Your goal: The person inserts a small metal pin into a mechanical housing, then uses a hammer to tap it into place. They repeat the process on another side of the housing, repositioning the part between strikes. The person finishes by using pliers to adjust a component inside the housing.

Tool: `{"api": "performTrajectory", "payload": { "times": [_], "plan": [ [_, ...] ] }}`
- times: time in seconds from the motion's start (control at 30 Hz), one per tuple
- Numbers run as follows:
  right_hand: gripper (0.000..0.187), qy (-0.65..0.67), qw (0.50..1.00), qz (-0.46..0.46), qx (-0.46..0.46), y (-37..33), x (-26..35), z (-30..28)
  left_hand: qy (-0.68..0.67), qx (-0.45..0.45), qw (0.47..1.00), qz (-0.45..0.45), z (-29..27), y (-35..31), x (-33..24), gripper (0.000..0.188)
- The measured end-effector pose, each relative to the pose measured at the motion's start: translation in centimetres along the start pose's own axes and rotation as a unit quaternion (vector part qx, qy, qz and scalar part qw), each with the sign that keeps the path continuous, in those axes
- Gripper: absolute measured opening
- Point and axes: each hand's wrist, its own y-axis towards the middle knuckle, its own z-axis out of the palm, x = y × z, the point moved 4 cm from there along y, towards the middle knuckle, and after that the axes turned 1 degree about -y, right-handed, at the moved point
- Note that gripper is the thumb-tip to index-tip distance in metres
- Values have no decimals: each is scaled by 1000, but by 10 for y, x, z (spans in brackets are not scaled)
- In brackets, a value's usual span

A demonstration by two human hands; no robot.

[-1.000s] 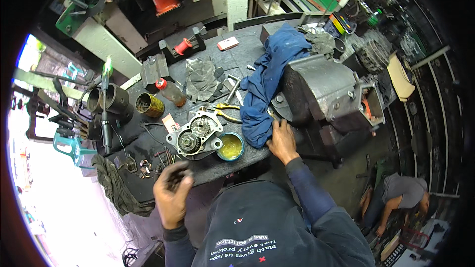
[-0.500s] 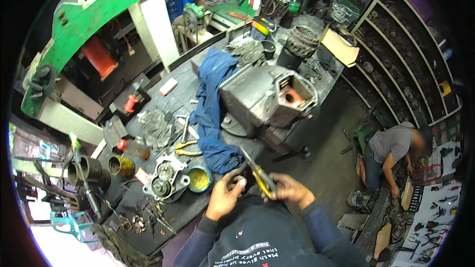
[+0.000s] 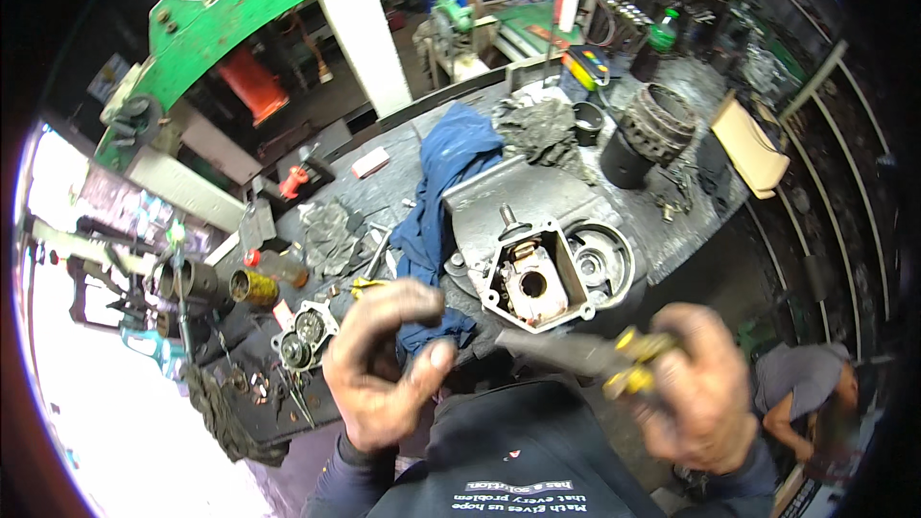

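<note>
My right hand [image 3: 698,388] grips a tool with a flat grey blade [image 3: 556,353] and a yellow-and-black handle; motion blurs it, so its exact kind is unclear. The blade points left, just in front of a metal gear housing [image 3: 583,312]. That housing has a many-sided opening with a round bore inside, and a ring-shaped flange [image 3: 622,273] shows at its right side. My left hand [image 3: 376,374] is raised left of my shirt front, fingers curved and thumb apart, with nothing visible between them. Behind it lies a blue cloth [image 3: 451,149] on the bench.
Left on the bench sit a gear-filled cover [image 3: 305,336], a yellowish can [image 3: 254,288] and a bottle with a red cap [image 3: 278,267]. A ribbed cylindrical part [image 3: 660,117] and a cardboard piece [image 3: 750,144] are at back right. Another person [image 3: 804,388] crouches at lower right.
My hands have risen and moved apart, the right one carrying the tool to the right. My view has shifted, showing more of the housing's opening. The left hand's fingers have spread.
</note>
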Motion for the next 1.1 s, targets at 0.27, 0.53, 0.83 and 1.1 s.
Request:
{"api": "performTrajectory", "payload": {
  "times": [0.27, 0.53, 0.83, 1.1],
  "plan": [
    [17, -283, 936, -206, -35, 52, -35, -15, 24, 53, 997, -45, 39, 30, 6, 66],
    [15, -317, 927, -184, -78, 40, -29, 3, 20, 93, 995, -41, 33, 43, 12, 58],
    [17, -340, 926, -146, -76, 35, -20, 5, -13, 128, 988, -86, 28, 55, 10, 46],
    [23, -279, 943, -178, -41, 63, -29, -11, 61, 123, 989, -60, 34, 68, -3, 40]
  ]
}}
